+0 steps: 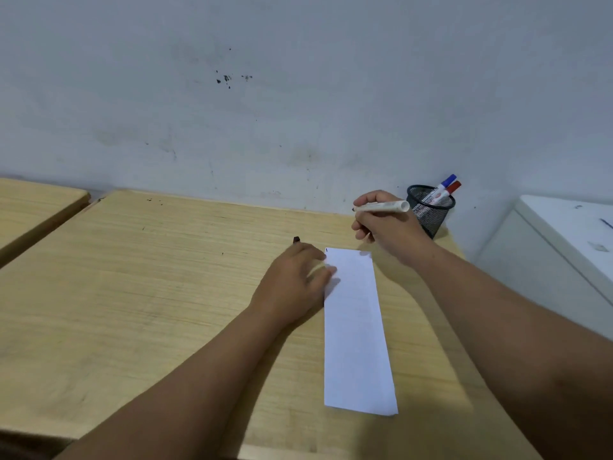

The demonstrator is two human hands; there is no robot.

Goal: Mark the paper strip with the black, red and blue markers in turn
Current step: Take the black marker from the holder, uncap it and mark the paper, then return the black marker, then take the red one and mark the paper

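Note:
A long white paper strip lies on the wooden desk, with a small black mark at its far left corner. My left hand rests flat at the strip's left edge, fingers touching the paper. A black cap lies on the desk just beyond that hand. My right hand hovers above the strip's far end and grips an uncapped white marker, held nearly level with its tip pointing left. The blue marker and red marker stand in a black mesh pen cup.
The pen cup stands at the desk's far right corner against a grey-white wall. A second wooden desk adjoins on the left with a gap between. A white cabinet stands to the right of the desk.

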